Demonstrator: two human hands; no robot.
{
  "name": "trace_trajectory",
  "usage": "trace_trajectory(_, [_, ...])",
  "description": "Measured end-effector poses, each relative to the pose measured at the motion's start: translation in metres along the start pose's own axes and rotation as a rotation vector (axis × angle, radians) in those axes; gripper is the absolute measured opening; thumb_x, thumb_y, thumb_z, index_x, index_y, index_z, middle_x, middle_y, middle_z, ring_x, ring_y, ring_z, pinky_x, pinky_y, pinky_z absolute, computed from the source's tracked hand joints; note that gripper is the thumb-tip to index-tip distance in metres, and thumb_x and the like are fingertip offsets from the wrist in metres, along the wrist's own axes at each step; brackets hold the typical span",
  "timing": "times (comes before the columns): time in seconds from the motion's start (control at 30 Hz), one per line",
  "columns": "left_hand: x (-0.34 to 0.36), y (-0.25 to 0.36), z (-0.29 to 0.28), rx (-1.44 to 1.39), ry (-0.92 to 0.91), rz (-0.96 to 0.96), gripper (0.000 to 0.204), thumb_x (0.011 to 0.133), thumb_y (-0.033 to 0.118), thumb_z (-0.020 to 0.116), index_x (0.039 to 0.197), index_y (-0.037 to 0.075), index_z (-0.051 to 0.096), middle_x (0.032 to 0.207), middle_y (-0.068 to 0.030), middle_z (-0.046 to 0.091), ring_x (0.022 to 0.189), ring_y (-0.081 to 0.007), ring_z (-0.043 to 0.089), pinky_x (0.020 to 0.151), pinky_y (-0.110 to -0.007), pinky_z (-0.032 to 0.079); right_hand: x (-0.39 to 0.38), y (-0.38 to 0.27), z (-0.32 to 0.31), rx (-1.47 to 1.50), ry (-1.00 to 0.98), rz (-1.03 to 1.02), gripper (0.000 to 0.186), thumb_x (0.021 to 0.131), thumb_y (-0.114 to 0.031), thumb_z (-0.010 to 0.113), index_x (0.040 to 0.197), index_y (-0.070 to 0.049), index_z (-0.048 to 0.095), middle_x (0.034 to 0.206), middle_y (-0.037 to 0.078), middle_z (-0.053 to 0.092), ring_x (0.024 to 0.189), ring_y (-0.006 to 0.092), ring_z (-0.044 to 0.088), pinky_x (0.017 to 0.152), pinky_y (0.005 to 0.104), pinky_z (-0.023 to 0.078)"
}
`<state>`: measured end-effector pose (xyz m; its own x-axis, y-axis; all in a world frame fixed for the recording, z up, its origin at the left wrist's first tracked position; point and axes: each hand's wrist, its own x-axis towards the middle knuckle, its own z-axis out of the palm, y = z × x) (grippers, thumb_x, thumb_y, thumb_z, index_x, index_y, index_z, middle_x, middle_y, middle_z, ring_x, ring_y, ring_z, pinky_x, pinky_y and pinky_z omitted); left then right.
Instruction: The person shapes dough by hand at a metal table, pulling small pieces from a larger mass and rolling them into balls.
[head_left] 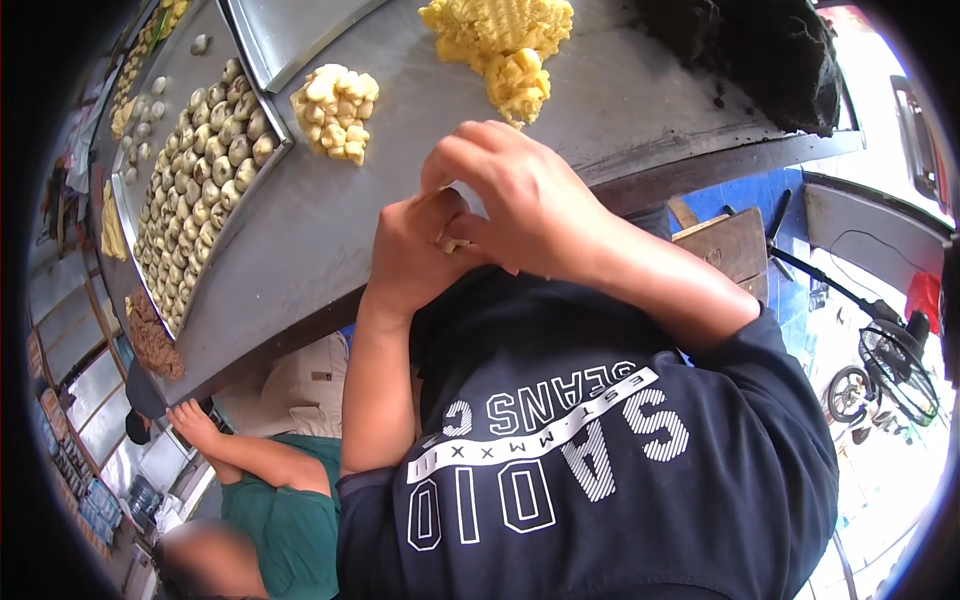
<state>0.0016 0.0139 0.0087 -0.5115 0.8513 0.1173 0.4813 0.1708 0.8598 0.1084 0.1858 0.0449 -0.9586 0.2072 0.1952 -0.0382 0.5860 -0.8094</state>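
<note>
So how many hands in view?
3: the wearer's left hand and right hand, close together mid-picture; a co-worker's hand, lower left, by the table. Another may be hidden.

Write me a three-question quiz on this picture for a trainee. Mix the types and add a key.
1. True or false: the person's left hand and right hand are brought together.

2. Which mass lies farthest right on the metal tabletop?
A. The yellow crumbly mass
B. The black mass
C. The heap of pale pieces

3. Fill in the blank: at the left, many small round pieces lie close together in a metal ____.

Key:
1. True.
2. B.
3. Tray.
</note>
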Motion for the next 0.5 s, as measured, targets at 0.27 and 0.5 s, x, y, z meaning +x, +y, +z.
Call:
trace_trajectory(0.27, [0.009,-0.016,-0.006,-0.461,0.003,-0.053,0.049,0.104,0.044,0.089,0.083,0.005,0.064,0.083,-0.0029,0.058,0.077,-0.0123,0.052,0.068,-0.029,0.043,0.032,0.07,-0.048,-0.609,0.075,-0.172,0.018,0.094,-0.008,0.074,0.11,-0.008,0.083,0.122,0.005,0.079,0.117,0.03,0.075,0.099,0.0449,0.064])
trace_trajectory(0.5, [-0.001,-0.021,-0.015,-0.553,0.129,-0.025,0.051,0.093,0.034,0.101,0.076,0.005,0.062,0.095,-0.0084,0.071,0.084,-0.0103,0.063,0.068,-0.028,0.048,0.015,0.074,-0.056,-0.411,0.162,-0.168,0.019,0.094,-0.007,0.079,0.112,-0.012,0.079,0.117,0.006,0.076,0.111,0.0336,0.073,0.097,0.0465,0.061])
